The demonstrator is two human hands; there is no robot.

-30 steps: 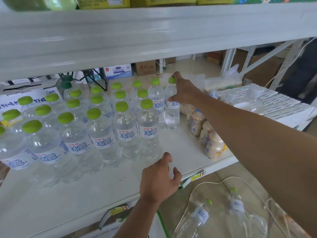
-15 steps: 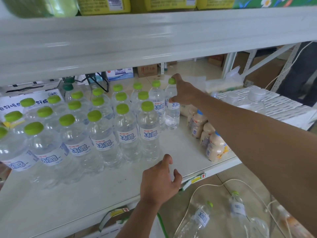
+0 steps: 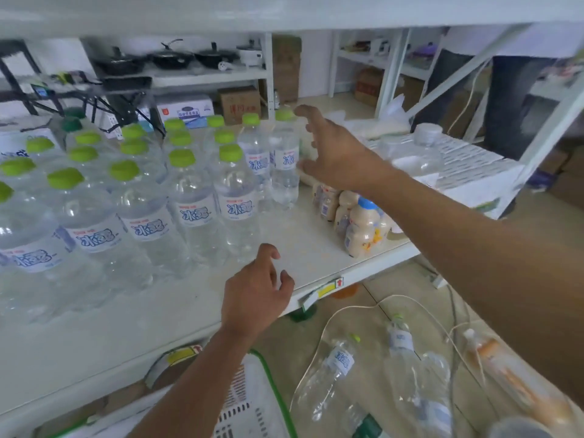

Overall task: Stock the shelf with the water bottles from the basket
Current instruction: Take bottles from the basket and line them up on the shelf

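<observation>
1. The cap of the rear-right water bottle has been released by the right hand. Its fingers are now spread just right of the bottle, upper centre of frame.
2. The view has been tilted down, so the basket is now seen at bottom centre.

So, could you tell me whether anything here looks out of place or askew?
Yes: several water bottles lie tipped on their sides below the shelf, right of the basket, with a white cable looped across them. Those shelved stand upright.
</observation>
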